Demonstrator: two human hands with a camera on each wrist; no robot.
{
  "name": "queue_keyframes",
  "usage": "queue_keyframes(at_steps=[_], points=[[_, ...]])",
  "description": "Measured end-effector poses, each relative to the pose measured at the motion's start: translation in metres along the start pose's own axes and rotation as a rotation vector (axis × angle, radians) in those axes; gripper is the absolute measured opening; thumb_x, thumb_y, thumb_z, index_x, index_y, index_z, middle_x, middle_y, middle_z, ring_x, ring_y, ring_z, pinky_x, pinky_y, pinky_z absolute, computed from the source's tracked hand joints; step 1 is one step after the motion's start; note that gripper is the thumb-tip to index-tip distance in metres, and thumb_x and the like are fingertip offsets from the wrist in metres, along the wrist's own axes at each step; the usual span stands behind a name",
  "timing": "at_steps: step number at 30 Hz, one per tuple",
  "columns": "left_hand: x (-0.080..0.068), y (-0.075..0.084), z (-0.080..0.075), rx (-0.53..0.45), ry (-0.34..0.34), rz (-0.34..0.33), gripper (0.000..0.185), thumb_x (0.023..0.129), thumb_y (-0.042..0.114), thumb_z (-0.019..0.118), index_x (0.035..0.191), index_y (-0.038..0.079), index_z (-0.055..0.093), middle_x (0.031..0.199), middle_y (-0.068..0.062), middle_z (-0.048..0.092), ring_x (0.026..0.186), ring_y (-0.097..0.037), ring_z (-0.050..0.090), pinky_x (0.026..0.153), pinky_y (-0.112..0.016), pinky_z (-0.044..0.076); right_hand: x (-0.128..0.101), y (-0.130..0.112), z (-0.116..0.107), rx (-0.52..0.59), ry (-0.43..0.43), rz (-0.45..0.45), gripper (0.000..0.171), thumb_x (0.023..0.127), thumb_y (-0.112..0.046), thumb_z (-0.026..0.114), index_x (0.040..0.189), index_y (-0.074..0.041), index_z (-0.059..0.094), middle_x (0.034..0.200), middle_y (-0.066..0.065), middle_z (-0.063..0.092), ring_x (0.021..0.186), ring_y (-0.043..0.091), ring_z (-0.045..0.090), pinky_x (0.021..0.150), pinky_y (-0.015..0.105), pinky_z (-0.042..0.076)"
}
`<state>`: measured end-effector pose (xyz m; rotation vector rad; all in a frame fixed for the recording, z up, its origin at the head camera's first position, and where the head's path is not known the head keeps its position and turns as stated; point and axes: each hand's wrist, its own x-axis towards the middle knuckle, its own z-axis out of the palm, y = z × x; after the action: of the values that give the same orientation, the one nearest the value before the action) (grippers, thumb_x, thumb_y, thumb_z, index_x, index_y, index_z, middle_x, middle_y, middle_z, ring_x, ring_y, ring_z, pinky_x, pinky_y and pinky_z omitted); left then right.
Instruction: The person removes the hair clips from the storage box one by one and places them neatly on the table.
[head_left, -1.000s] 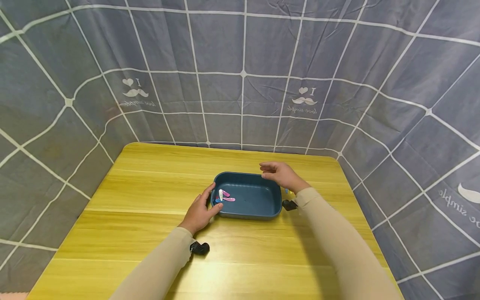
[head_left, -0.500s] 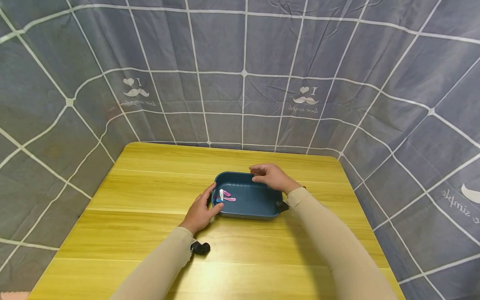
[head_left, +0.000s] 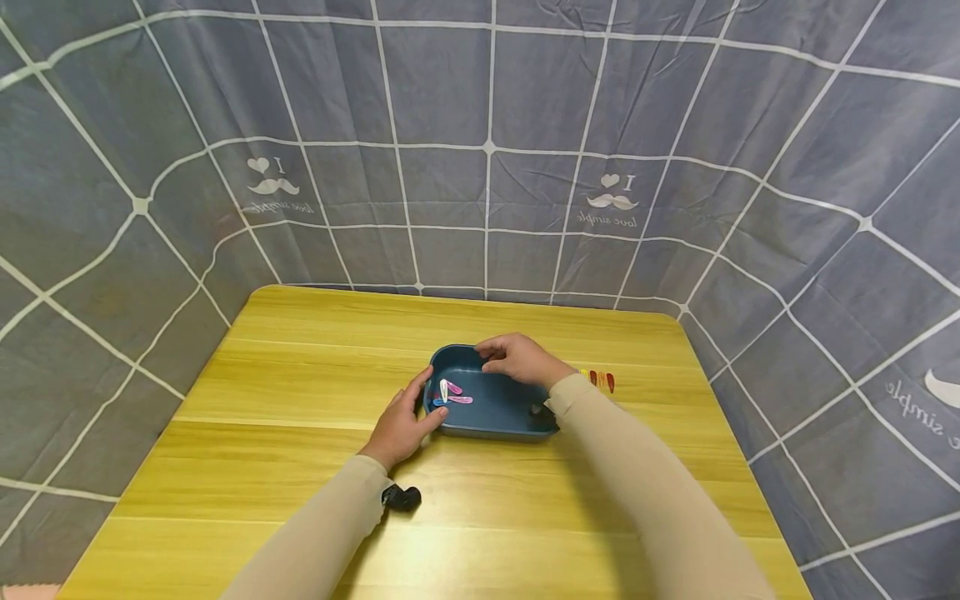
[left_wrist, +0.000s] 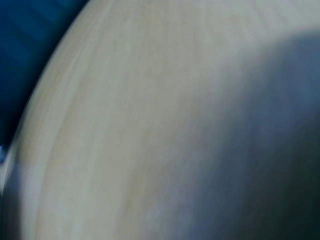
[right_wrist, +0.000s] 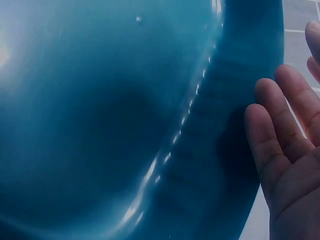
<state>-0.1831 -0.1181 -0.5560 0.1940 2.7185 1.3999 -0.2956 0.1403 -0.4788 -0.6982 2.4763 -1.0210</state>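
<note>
A dark teal rectangular tray (head_left: pixel 491 432) lies on the table. My left hand (head_left: pixel 400 425) rests against its left end, fingers along the outer side and thumb at the near rim. In the tray's left part lie several snap hair clips: a white clip (head_left: pixel 444 390), a pink clip (head_left: pixel 461 400), another pink one and a blue one. My right hand (head_left: pixel 522 362) hovers over the tray's far side with thumb and fingers apart. In the right wrist view, straight fingers (right_wrist: pixel 280 120) overlap the tray wall, nothing visible between them. The left wrist view shows only the tray's edge, not the hand.
More hair clips, including a dark red clip (head_left: pixel 611 382) and yellow and orange ones, lie in a row on the wooden table (head_left: pixel 315 375) right of the tray, partly behind the right wrist. A grey grid curtain (head_left: pixel 442 192) surrounds the table.
My right hand has moved left and slightly nearer over the tray, uncovering the clip row on the right. The left hand, tray and clips inside it stay in place.
</note>
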Motion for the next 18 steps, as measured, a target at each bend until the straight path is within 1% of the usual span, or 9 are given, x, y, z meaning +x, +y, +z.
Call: queue_keyframes(at_steps=[6, 11, 14, 16, 18], points=[[0.001, 0.000, 0.000, 0.004, 0.004, 0.009, 0.080, 0.100, 0.045, 0.071, 0.167, 0.034, 0.028, 0.168, -0.010, 0.041, 0.151, -0.041, 0.043, 0.120, -0.067, 0.038, 0.011, -0.009, 0.011, -0.061, -0.054, 0.010, 0.043, 0.101, -0.011, 0.071, 0.144, -0.006, 0.065, 0.137, 0.016, 0.071, 0.129, 0.031, 0.067, 0.109, 0.046, 0.056], [0.001, 0.000, 0.001, -0.004, -0.001, 0.004, 0.080, 0.100, 0.046, 0.070, 0.167, 0.035, 0.028, 0.168, -0.010, 0.041, 0.152, -0.041, 0.043, 0.120, -0.067, 0.038, 0.021, -0.014, 0.021, -0.118, -0.104, 0.019, 0.043, 0.100, -0.014, 0.073, 0.143, -0.009, 0.067, 0.135, 0.011, 0.072, 0.126, 0.027, 0.068, 0.106, 0.042, 0.058], [0.001, -0.002, 0.001, -0.005, -0.005, 0.004, 0.080, 0.101, 0.045, 0.070, 0.167, 0.035, 0.027, 0.168, -0.011, 0.041, 0.152, -0.041, 0.042, 0.119, -0.067, 0.038, 0.027, -0.016, 0.028, -0.160, -0.143, 0.007, 0.042, 0.099, -0.015, 0.075, 0.140, -0.010, 0.069, 0.126, 0.009, 0.075, 0.113, 0.022, 0.070, 0.099, 0.037, 0.060], [0.000, -0.003, 0.002, 0.001, -0.006, 0.003, 0.080, 0.101, 0.046, 0.069, 0.167, 0.035, 0.027, 0.168, -0.010, 0.041, 0.152, -0.040, 0.043, 0.119, -0.067, 0.039, 0.031, -0.016, 0.033, -0.194, -0.167, -0.009, 0.041, 0.098, -0.016, 0.076, 0.138, -0.010, 0.071, 0.116, 0.006, 0.076, 0.100, 0.017, 0.068, 0.090, 0.032, 0.060], [0.000, -0.003, 0.002, 0.004, -0.003, 0.005, 0.080, 0.101, 0.046, 0.069, 0.167, 0.035, 0.027, 0.168, -0.011, 0.041, 0.152, -0.040, 0.043, 0.119, -0.066, 0.039, 0.035, -0.015, 0.038, -0.234, -0.188, -0.021, 0.040, 0.097, -0.017, 0.077, 0.137, -0.011, 0.072, 0.103, 0.003, 0.075, 0.086, 0.013, 0.064, 0.079, 0.027, 0.056]])
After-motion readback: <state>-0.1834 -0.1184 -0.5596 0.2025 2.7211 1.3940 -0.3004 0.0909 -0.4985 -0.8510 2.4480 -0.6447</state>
